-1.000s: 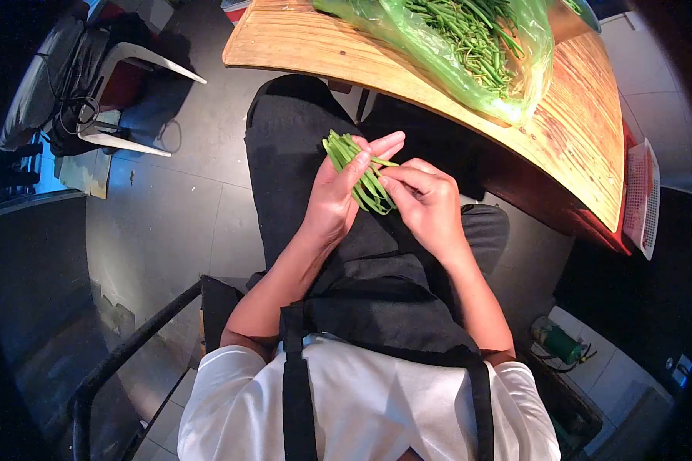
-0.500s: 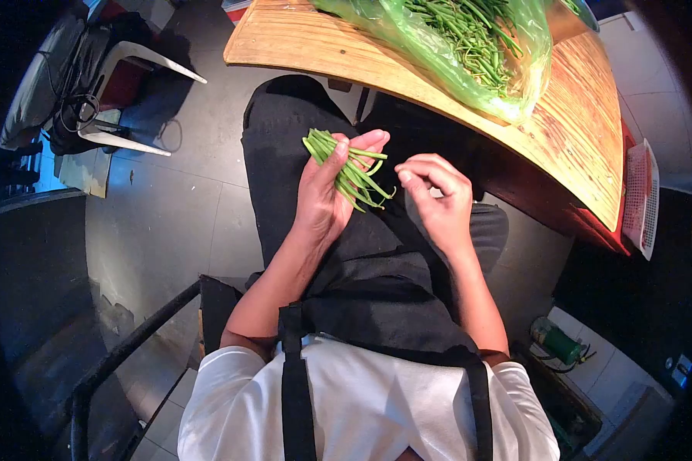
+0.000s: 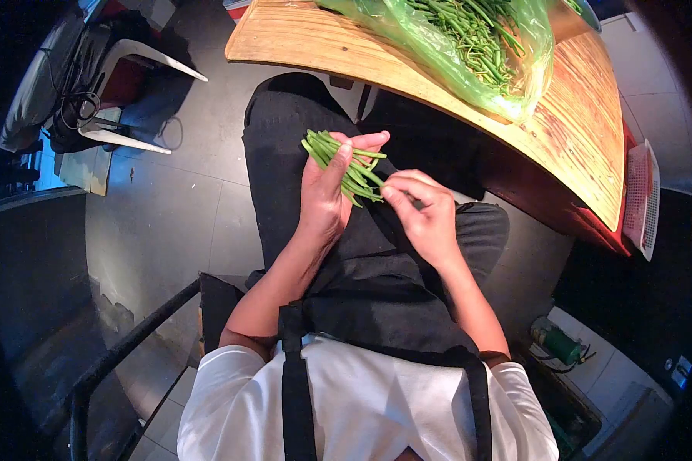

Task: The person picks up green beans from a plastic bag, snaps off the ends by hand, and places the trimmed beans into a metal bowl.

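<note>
A small bunch of green beans (image 3: 340, 163) lies across my left hand (image 3: 324, 188), with the thumb pressed over it. The bean ends stick out to the right, over my dark-clothed lap. Thumb and index finger of my right hand (image 3: 423, 207) pinch the tip of a bean at the bunch's lower right edge. Above my hands, more green beans (image 3: 480, 46) fill an open green plastic bag (image 3: 407, 46) on the wooden table (image 3: 300, 38).
White chair legs (image 3: 123, 138) stand at the upper left on the grey floor. A white plastic basket (image 3: 643, 200) is beside the table's right side. A green cylindrical object (image 3: 557, 342) lies at the lower right. A black rail (image 3: 134, 338) runs at my left.
My right hand has moved left and slightly down, from beside the bunch to the bean ends, and its fingertips now pinch one. My left hand has hardly moved.
</note>
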The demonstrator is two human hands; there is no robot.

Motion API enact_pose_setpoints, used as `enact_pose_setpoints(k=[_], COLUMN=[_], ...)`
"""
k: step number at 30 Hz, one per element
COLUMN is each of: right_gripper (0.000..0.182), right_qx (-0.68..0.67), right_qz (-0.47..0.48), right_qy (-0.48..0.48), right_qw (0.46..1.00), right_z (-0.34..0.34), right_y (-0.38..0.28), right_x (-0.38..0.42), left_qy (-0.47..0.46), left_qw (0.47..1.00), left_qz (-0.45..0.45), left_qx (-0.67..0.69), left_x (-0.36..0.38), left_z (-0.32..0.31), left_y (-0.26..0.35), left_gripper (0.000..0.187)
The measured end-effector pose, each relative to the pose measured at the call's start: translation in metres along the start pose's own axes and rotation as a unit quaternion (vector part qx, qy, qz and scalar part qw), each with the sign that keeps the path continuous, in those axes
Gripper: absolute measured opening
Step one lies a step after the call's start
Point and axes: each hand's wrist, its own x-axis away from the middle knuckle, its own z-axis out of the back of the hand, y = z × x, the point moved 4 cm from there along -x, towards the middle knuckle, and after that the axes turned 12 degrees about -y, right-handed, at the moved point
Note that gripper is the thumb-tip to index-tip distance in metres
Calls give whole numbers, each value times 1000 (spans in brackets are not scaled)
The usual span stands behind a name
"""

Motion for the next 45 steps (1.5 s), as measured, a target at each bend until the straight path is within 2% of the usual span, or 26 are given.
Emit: enact_pose_setpoints(k=[1,2,3,4,6,8,9,11,13,14,15,16,17,18,21,23,25,26,27,28,29,30,36,42,44,45], right_gripper=[9,9,11,12,15,14,12,7,8,9,10,12,14,14,19,12,9,8,7,8,9,11,12,10,9,9], right_qx=[-21,-163,-328,-483,-498,-388,-268,-33,239,244,386,416,388,473,500,402,301,286,254,213,218,223,229,293,275,257], right_qz=[2,-37,-63,-87,-72,-61,-31,112,250,304,268,298,307,282,247,323,211,180,166,202,169,134,48,35,47,60], right_qy=[51,80,89,95,114,133,140,212,290,312,341,358,328,314,284,359,328,286,184,102,59,16,-1,-17,-2,13], right_qw=[998,983,938,866,857,910,953,970,892,866,814,781,805,773,780,778,870,897,935,951,959,965,972,955,960,964], right_z=[0,-3,-4,-4,6,16,24,43,70,84,94,106,119,124,125,126,100,82,65,46,28,10,-15,-12,-12,-11], right_y=[7,23,32,41,45,14,-11,-66,-104,-118,-136,-138,-130,-130,-128,-126,-123,-115,-106,-91,-75,-61,-27,-26,-25,-24], right_x=[1,2,0,-2,-5,1,3,8,6,-1,-13,-34,-57,-75,-84,-69,-42,-28,-23,-22,-19,-14,-8,-11,-11,-11], left_qy=[-6,-6,-9,-11,-13,15,18,9,0,-1,-3,-4,-11,-17,2,14,24,25,32,39,38,35,7,-30,-49,-50], left_qw=[1000,1000,1000,1000,1000,999,999,999,998,997,996,996,995,994,993,993,994,994,995,995,995,997,996,983,959,959], left_qz=[-1,-2,7,16,6,10,20,27,37,39,41,41,38,32,39,39,54,55,54,52,53,50,43,1,-9,-8], left_qx=[1,1,-1,-3,-13,29,30,40,48,62,76,75,89,102,109,106,92,92,83,74,74,42,-77,-183,-280,-280], left_x=[1,2,3,4,4,3,2,-1,-2,-4,-4,-4,-3,-4,-3,-3,-1,-1,0,-1,-2,-2,-3,-3,-2,-1], left_z=[-1,-3,-6,-8,-7,-3,-2,-1,0,0,0,1,2,1,1,4,3,3,3,4,5,7,3,-7,-8,-10], left_y=[1,0,-2,-4,-2,0,0,-2,-4,-5,-5,-6,-8,-8,-6,-5,-2,-2,-3,-3,-5,-6,-7,-9,-8,-9], left_gripper=[12,12,11,10,10,10,11,13,15,16,16,16,16,17,17,17,16,16,15,14,14,14,12,11,9,9])
